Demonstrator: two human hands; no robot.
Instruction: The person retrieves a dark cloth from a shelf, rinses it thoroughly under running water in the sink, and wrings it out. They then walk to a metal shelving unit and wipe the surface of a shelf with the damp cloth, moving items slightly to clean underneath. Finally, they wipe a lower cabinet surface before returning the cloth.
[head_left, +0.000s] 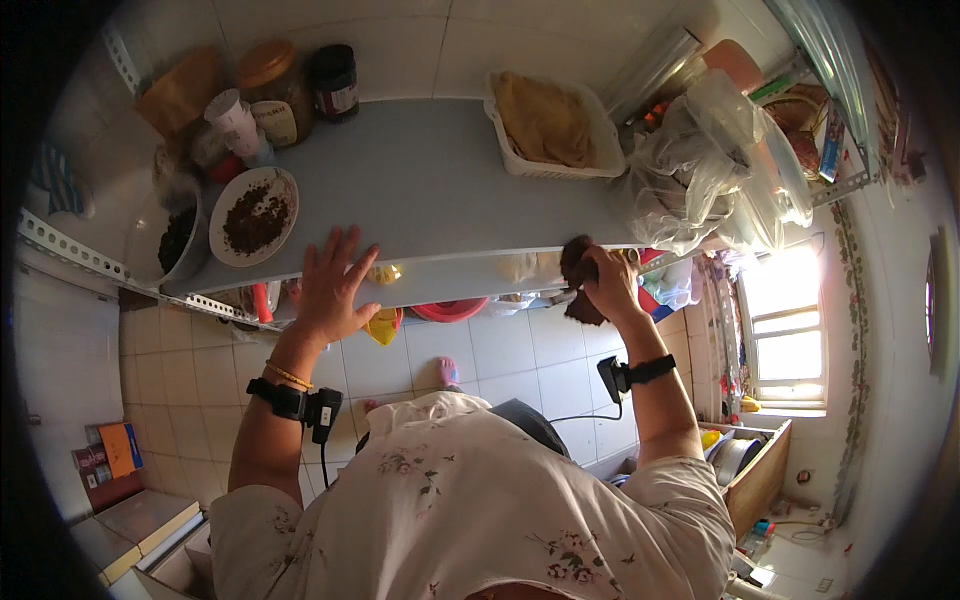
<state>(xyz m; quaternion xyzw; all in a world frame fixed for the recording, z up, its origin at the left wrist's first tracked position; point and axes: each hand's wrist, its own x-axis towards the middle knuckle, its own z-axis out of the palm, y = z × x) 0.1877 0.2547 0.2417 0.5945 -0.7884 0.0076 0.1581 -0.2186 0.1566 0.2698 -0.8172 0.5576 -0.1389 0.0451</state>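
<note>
My right hand grips a dark brown cloth at the front edge of a grey shelf board. Part of the cloth lies over the edge and part hangs below it. My left hand has its fingers spread, with the fingertips over the front edge of the same board and nothing held. Just beyond its fingers stands a white plate bearing dark brown crumbly bits. To the right, a white plastic basket holds a folded tan cloth.
A clear bowl with dark contents, an orange-lidded jar, stacked cups and a black-lidded jar crowd the left end. Clear plastic bags bulge at the right. Below, a lower shelf holds a red basin.
</note>
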